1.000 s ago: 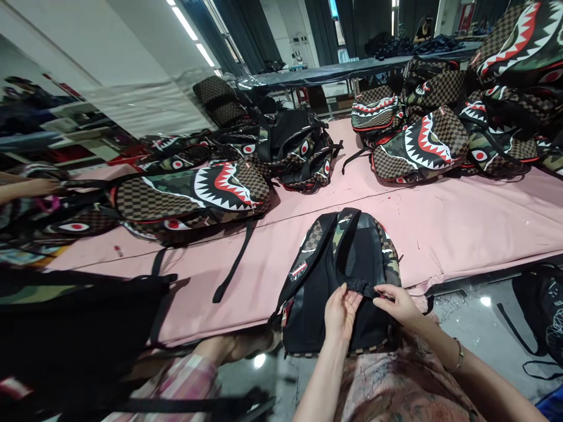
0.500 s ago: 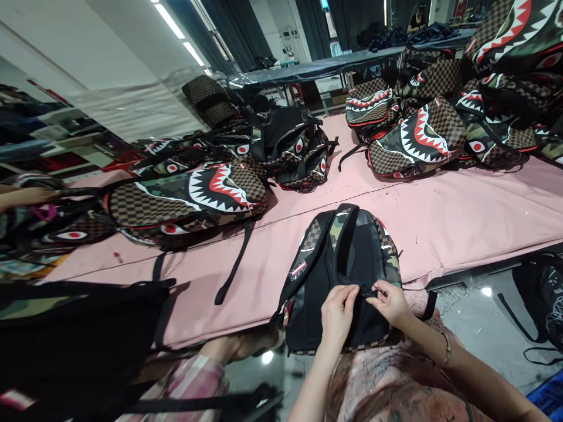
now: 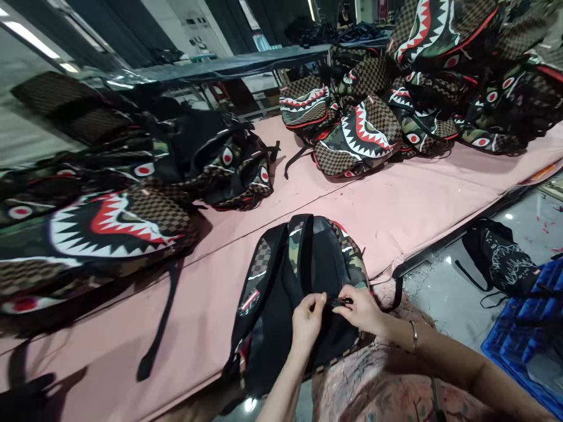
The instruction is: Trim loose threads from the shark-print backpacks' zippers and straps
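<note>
A black backpack point(image 3: 272, 334) with checkered and camouflage trim lies back side up at the table's near edge, shoulder straps showing. Over its lower back panel, my right hand point(image 3: 363, 310) pinches a dark strap point(image 3: 336, 302) with what looks like a small buckle. My left hand point(image 3: 307, 319) is closed in a pinch just left of it, at the strap's other end; its fingertips partly hide what they grip. One padded shoulder strap point(image 3: 307, 258) arches up from the bag above my hands.
The pink-covered table point(image 3: 246, 258) carries shark-mouth backpacks: a large one point(image 3: 118, 228) on the left, a smaller one point(image 3: 360, 140) behind, and a pile point(image 3: 444, 41) at back right. On the floor at right are a black backpack point(image 3: 501, 258) and a blue crate point(image 3: 523, 322).
The view has swung right, so the bags and table appear further left. My hands stay close together at the strap on the backpack, still pinching. The co-worker's hand at left is out of view.
</note>
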`<control>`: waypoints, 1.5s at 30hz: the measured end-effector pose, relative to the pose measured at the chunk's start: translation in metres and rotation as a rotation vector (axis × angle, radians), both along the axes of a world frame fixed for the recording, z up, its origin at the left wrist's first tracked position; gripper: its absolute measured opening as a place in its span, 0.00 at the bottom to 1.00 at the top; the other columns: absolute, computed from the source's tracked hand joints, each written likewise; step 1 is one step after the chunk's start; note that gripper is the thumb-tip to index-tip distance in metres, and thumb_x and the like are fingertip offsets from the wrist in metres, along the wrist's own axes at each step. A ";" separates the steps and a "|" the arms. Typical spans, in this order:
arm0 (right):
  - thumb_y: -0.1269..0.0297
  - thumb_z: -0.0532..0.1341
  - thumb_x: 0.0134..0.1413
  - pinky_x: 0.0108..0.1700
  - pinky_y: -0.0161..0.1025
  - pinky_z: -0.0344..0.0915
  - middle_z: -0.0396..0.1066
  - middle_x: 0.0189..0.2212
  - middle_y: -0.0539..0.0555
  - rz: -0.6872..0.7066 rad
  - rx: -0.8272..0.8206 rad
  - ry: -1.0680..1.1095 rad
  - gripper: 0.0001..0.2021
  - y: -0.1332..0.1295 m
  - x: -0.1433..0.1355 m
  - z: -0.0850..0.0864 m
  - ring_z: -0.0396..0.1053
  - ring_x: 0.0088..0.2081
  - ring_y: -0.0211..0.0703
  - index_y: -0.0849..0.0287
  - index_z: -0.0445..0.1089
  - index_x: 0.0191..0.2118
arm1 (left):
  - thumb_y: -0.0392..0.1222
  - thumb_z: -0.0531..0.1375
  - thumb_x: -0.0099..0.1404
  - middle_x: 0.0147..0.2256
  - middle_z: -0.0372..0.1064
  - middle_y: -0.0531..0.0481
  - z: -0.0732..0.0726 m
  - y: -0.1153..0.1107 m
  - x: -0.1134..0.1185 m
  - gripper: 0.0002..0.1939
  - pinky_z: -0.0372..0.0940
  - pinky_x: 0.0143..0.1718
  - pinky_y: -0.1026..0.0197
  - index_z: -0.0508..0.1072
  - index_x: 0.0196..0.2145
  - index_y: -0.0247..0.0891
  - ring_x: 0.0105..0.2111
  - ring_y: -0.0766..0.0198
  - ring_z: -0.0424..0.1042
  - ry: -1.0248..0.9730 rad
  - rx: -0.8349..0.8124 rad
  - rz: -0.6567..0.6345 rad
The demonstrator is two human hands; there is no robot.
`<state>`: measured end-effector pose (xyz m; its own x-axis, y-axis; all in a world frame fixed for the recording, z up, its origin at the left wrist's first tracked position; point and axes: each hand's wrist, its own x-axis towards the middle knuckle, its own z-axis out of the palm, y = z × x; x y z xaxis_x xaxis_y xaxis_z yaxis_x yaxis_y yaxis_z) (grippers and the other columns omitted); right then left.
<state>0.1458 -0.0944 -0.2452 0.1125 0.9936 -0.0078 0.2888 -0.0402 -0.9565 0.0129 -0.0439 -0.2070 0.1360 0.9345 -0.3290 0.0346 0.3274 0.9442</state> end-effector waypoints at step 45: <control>0.67 0.53 0.56 0.34 0.33 0.57 0.69 0.28 0.50 0.322 0.134 -0.362 0.06 -0.004 0.053 0.040 0.65 0.32 0.39 0.58 0.66 0.31 | 0.42 0.63 0.50 0.24 0.59 0.53 -0.003 -0.032 0.006 0.07 0.51 0.26 0.66 0.73 0.23 0.35 0.24 0.68 0.56 0.105 0.198 -0.200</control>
<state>0.1992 -0.0986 -0.2048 -0.2279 0.9680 0.1053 0.5803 0.2218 -0.7836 0.0194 -0.0763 -0.2101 0.2987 0.9399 -0.1654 0.1807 0.1145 0.9769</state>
